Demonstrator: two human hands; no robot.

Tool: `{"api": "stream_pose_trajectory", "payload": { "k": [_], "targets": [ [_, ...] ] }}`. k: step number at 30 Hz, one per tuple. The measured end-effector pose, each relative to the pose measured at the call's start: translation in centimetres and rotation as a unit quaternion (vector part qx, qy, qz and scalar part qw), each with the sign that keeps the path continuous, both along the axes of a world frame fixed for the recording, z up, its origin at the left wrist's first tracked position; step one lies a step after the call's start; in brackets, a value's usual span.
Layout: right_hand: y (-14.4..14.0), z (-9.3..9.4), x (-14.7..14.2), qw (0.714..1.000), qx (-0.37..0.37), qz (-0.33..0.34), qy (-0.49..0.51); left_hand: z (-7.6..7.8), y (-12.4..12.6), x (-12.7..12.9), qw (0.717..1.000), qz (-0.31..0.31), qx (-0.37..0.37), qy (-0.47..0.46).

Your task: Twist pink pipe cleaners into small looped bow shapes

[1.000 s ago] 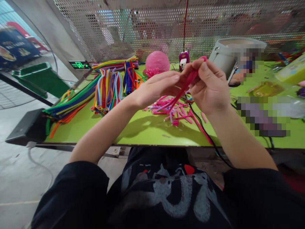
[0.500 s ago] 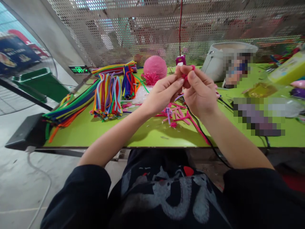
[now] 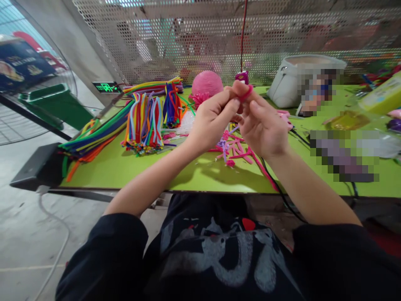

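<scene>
My left hand (image 3: 213, 119) and my right hand (image 3: 266, 125) meet above the middle of the table, fingertips close together. A short pink pipe cleaner (image 3: 249, 90) is curved around a fingertip between them. My left hand is closed in a pinch at its near end, and the curled fingers of my right hand hold it from the other side. Part of it is hidden by the fingers. Below the hands lie loose pink pipe cleaner pieces (image 3: 239, 150) with a few purple ones. Behind them sits a pink ball (image 3: 206, 82) with a pink tufted flower at its base.
Bundles of multicoloured pipe cleaners (image 3: 144, 123) stand and lie at the left of the green table (image 3: 150, 175). A grey-white bucket (image 3: 283, 81) stands at the back right. A black cable (image 3: 283, 200) runs over the front edge. A perforated metal panel (image 3: 188, 42) rises behind.
The pink pipe cleaner now shows as a curve around a fingertip. My right thumb has drawn back from it, and both hands have shifted slightly. The view has turned a little.
</scene>
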State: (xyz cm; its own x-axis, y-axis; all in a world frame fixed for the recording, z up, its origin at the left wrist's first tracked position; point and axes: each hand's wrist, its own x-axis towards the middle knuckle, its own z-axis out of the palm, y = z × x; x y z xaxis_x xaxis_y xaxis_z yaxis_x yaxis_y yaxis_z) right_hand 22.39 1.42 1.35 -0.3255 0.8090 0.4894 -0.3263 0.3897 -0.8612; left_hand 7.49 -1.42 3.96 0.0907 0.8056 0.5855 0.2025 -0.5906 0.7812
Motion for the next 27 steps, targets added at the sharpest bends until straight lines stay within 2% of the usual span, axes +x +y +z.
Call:
{"api": "stream_pose_trajectory", "payload": {
  "k": [3,6,8,10,13,16,18,20,23,25,27],
  "targets": [
    [-0.1,-0.1,0.4,0.999,0.050,0.014,-0.017,0.0,0.4,-0.2,1.000,-0.005,0.000,0.001],
    [-0.2,-0.3,0.8,0.986,0.140,-0.040,-0.079,-0.5,0.7,-0.8,0.997,0.057,0.040,0.040],
    [-0.3,-0.7,0.6,0.979,0.158,-0.073,-0.103,-0.9,0.9,-1.3,0.988,0.107,0.074,0.080],
    [-0.2,-1.1,0.2,0.986,0.128,-0.063,-0.090,-1.1,1.2,-2.0,0.977,0.141,0.099,0.128],
    [0.0,-1.3,-0.6,0.997,0.035,-0.012,-0.070,-1.1,2.3,-2.9,0.962,0.149,0.108,0.204],
    [0.2,-1.0,-0.9,0.994,-0.072,0.063,-0.055,-1.4,3.5,-3.6,0.944,0.144,0.116,0.272],
    [0.1,-0.8,-0.7,0.989,-0.106,0.094,-0.041,-1.8,4.0,-3.9,0.931,0.152,0.134,0.302],
    [-0.3,-0.9,-0.4,0.990,-0.093,0.097,-0.042,-2.2,3.9,-3.8,0.931,0.156,0.151,0.293],
    [-1.4,-1.3,0.3,0.994,-0.025,0.071,-0.079,-2.3,2.7,-2.9,0.960,0.125,0.147,0.203],
    [-2.0,-1.4,0.6,0.995,0.041,0.008,-0.095,-2.1,1.7,-2.1,0.982,0.085,0.116,0.122],
    [-2.3,-1.2,0.8,0.987,0.101,-0.087,-0.087,-1.7,0.9,-1.1,0.995,0.028,0.075,0.056]
  ]
}}
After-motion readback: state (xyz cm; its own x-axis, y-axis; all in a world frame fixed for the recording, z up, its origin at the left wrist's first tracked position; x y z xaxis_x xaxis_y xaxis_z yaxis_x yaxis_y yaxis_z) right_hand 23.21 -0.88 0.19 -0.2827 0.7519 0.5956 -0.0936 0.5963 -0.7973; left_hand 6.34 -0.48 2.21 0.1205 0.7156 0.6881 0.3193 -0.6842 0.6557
